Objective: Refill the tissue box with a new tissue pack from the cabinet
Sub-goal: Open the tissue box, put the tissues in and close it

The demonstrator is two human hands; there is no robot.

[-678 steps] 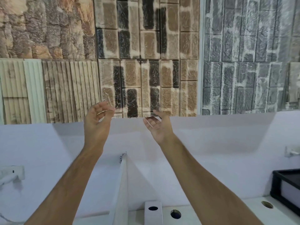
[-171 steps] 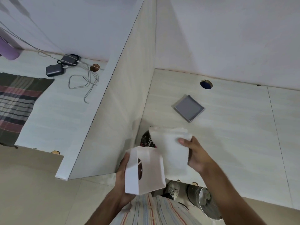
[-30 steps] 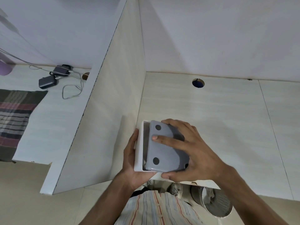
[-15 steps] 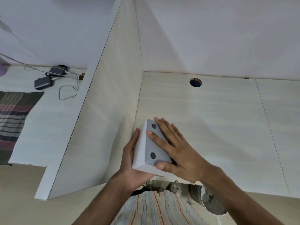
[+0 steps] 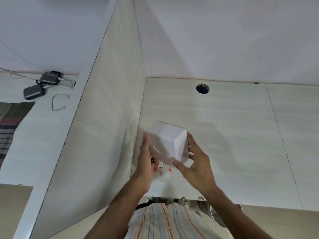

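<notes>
A white cube-shaped tissue box (image 5: pixel 170 144) is blurred with motion, held above the near part of the desk (image 5: pixel 224 135). My left hand (image 5: pixel 145 163) grips its left side. My right hand (image 5: pixel 193 161) holds its right side and lower corner with spread fingers. The grey base is turned out of sight. Under the box lies a clear plastic wrapper with red print (image 5: pixel 161 170) on the desk.
A tall white divider panel (image 5: pixel 103 109) stands just left of the box. A round cable hole (image 5: pixel 202 88) sits at the desk's back. Left of the divider lie dark chargers with cables (image 5: pixel 41 85) and a striped cloth (image 5: pixel 8 128).
The box has been turned over in both hands, so its grey base no longer faces me. My right hand slid from the base to the box's right side.
</notes>
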